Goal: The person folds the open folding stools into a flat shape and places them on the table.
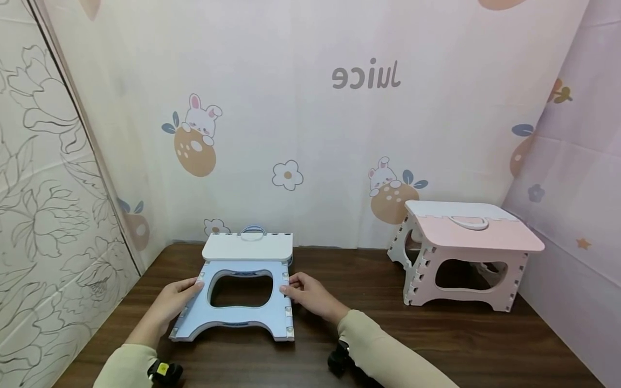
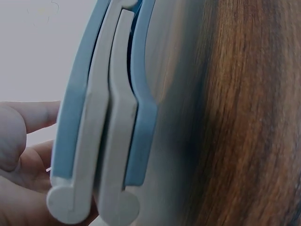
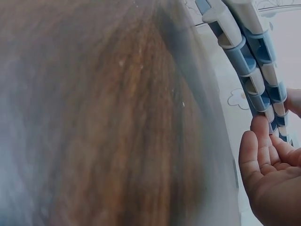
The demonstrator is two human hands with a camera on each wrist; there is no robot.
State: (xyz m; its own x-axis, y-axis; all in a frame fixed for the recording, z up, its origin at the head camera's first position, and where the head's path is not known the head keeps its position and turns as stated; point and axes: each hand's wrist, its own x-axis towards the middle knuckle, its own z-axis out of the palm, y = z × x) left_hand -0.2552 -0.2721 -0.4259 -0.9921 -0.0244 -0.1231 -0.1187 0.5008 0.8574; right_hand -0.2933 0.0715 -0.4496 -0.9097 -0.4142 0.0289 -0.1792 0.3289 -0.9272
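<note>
A folded blue-and-white step stool (image 1: pixel 242 315) is tilted up between the two hands over the left part of the table, its white top panel (image 1: pixel 247 248) and loop handle at the far end. My left hand (image 1: pixel 172 302) grips its left side edge, thumb on the upper face. On the opposite edge, my right hand (image 1: pixel 315 298) pinches the hinged side between thumb and fingers. Stacked blue and grey layers of the stool (image 2: pixel 96 117) lie close together in the left wrist view. The right wrist view shows its row of hinge knuckles (image 3: pixel 258 94) above the fingers.
A pink-and-white folding stool (image 1: pixel 480 237) stands unfolded at the right rear of the dark wooden table (image 1: pixel 359 280). Behind hangs a printed curtain (image 1: pixel 320 129) with rabbits and fruit. A floral-patterned panel (image 1: pixel 53 215) borders the left side. Black wrist cameras (image 1: pixel 165 372) sit at both sleeves.
</note>
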